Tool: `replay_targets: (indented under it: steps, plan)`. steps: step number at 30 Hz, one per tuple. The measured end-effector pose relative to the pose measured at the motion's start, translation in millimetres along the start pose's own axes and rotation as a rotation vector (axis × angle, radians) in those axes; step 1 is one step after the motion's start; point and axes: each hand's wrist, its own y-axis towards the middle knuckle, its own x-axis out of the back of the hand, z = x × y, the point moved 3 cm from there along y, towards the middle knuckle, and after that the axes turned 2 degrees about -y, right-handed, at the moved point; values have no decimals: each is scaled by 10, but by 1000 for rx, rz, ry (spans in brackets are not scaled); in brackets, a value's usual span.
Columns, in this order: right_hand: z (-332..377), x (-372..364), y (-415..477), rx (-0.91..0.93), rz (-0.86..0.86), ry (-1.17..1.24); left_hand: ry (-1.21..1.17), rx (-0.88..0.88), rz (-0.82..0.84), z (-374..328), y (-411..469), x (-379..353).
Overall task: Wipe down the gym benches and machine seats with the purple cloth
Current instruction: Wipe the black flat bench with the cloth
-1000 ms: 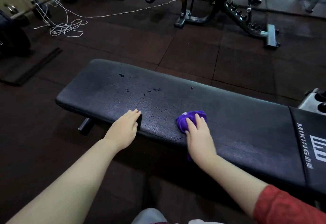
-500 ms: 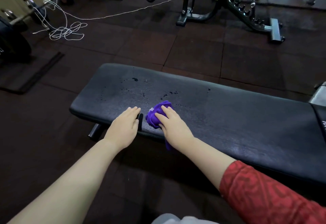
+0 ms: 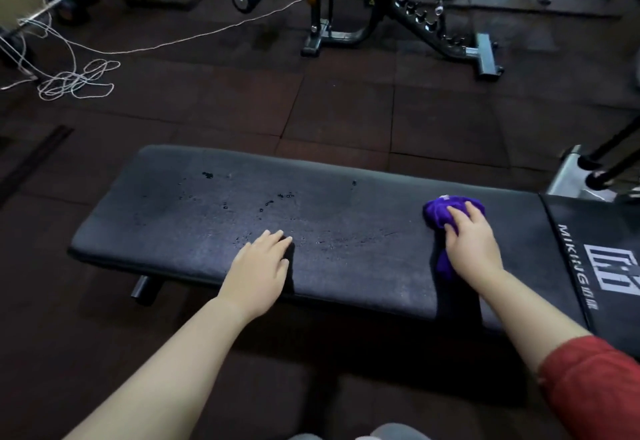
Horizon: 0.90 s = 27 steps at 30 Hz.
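The right hand grips the bunched purple cloth, fingers curled over it, pressing it onto the bench. Half a second ago the cloth sat just beside the left hand; now it is well to its right. The left hand lies flat, fingers together. Droplets beyond it remain, so that strip likely needs another pass.

Right hand grips purple cloth on bench.
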Motion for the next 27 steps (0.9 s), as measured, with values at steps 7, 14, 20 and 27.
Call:
replay_targets:
  steps: [7, 14, 20, 27]
  plan:
    - [586, -344, 757, 56, 132, -12, 77, 157, 45, 166, -106, -8]
    - [1757, -763, 140, 579, 339, 46, 10, 201, 47, 187, -78, 25]
    - [1240, -558, -275, 664, 308, 59, 3, 211, 38, 204, -68, 7]
    - [388, -273, 216, 365, 164, -22, 56, 199, 32, 180, -93, -17]
